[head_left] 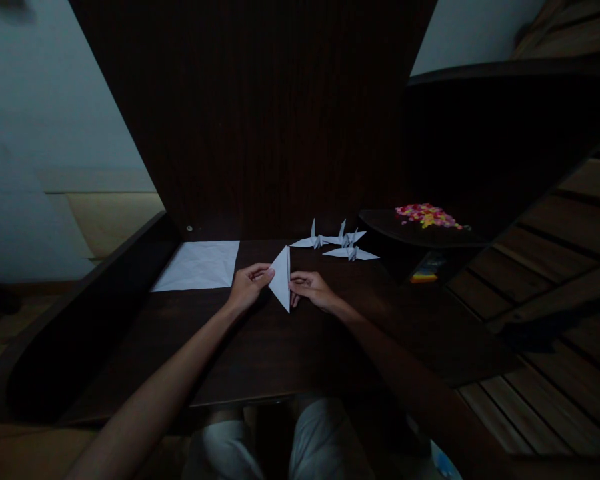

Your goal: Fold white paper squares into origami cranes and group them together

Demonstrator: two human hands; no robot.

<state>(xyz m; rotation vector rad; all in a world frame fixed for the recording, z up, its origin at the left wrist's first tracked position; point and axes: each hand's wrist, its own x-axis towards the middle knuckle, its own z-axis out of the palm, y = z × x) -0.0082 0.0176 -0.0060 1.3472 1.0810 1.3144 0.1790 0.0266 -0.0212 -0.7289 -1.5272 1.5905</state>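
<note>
A sheet of white paper folded into a triangle (pixel 281 281) is held upright between my two hands, above the dark desk. My left hand (pixel 250 285) pinches its left corner, thumb on the near face. On the other side, my right hand (pixel 313 291) grips the long straight edge, where the layers show slightly apart; some of its fingertips are behind the paper. Several folded white paper cranes (pixel 351 253) stand close together at the back of the desk, beyond my right hand. A flat, creased white sheet (pixel 200 265) lies to the left of my left hand.
A small dark shelf (pixel 380 219) at the right back carries a pile of small pink, red and yellow pieces (pixel 427 215). Beneath it is a yellow and orange item (pixel 424 277). A raised side panel (pixel 90 313) bounds the desk (pixel 260 353) on the left.
</note>
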